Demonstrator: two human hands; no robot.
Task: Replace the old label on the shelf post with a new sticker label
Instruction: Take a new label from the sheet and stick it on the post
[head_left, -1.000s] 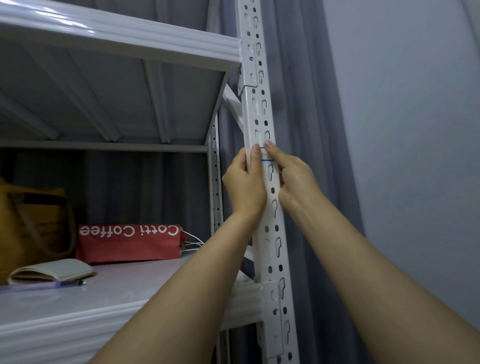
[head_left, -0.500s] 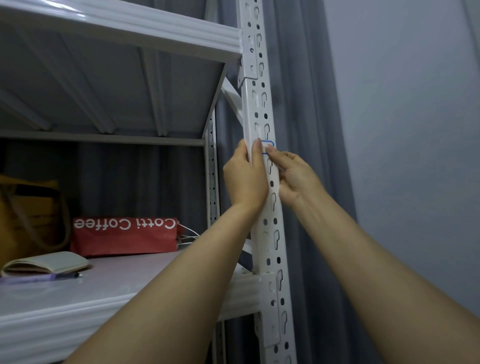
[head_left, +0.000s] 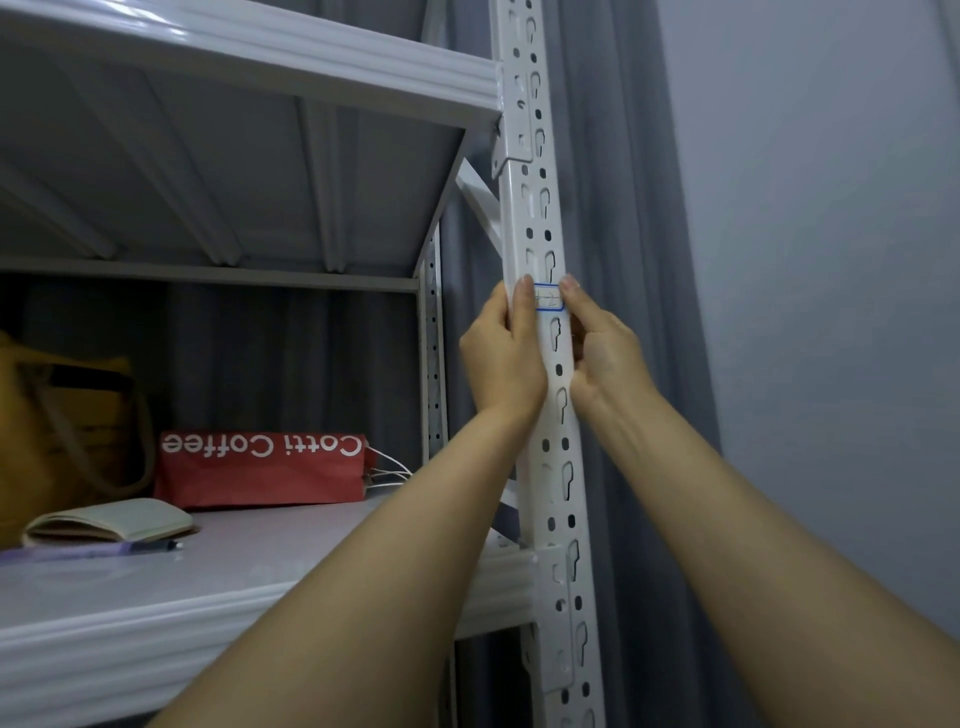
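Note:
A white perforated shelf post (head_left: 540, 208) runs up the middle of the view. A small white sticker label with a blue border (head_left: 548, 298) lies across the post at hand height, faint writing on it. My left hand (head_left: 501, 353) wraps the post's left edge, its fingertip on the label's left end. My right hand (head_left: 602, 353) is at the post's right side, a fingertip pressing the label's right end. Neither hand holds a loose item.
White metal shelves (head_left: 249, 57) extend left of the post. On the lower shelf (head_left: 156, 597) sit a red "Cotti Coffee" bag (head_left: 260, 467), a yellow bag (head_left: 62, 431), a notebook (head_left: 109, 522) and a pen (head_left: 150, 545). Grey curtain (head_left: 623, 208) and wall lie behind on the right.
My fingers have spread apart along the label, uncovering its blue-bordered face; earlier they covered most of it. The view shifted slightly.

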